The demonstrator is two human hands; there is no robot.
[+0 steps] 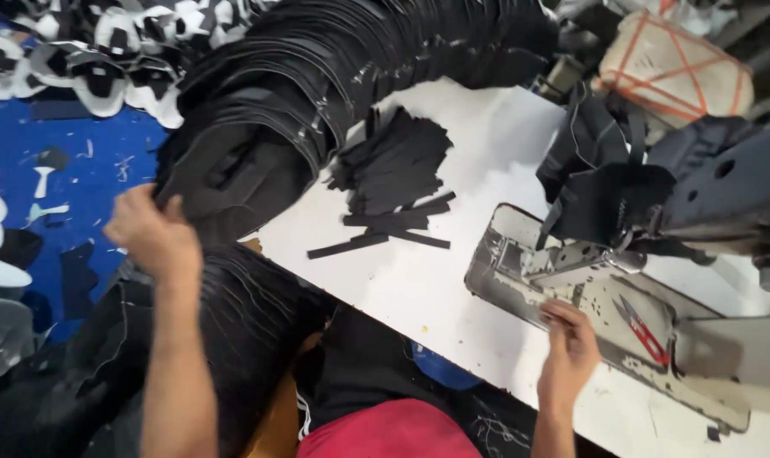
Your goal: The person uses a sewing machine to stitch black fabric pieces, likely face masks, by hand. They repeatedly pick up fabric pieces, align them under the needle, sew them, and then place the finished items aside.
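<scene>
The left hand (152, 233) has its grip closed, pinching the edge of one piece at the lower end of the long stack of black cut pieces (317, 76), which curves from about nine o'clock of the desk (419, 288) up and over to twelve o'clock. The right hand (571, 348), at five o'clock, rests with bent fingers on the worn metal bed of the sewing machine (605, 314); whether its grip holds anything cannot be told. One risk, as a judgement: a pull on a single piece could drag its neighbours along and let the leaning stack slide off the desk edge onto the pile in the lap. Another: the right hand sits near the needle area, where black fabric (605, 195) hangs under the head, so a careless start could catch a finger. Counted: two hands, one sewing machine, one pair of red-handled snips (644, 331) at three o'clock of the right hand, one loose heap of black strips (393, 178) at the desk's middle, too many to count singly, and one stack whose pieces are likewise beyond counting.
</scene>
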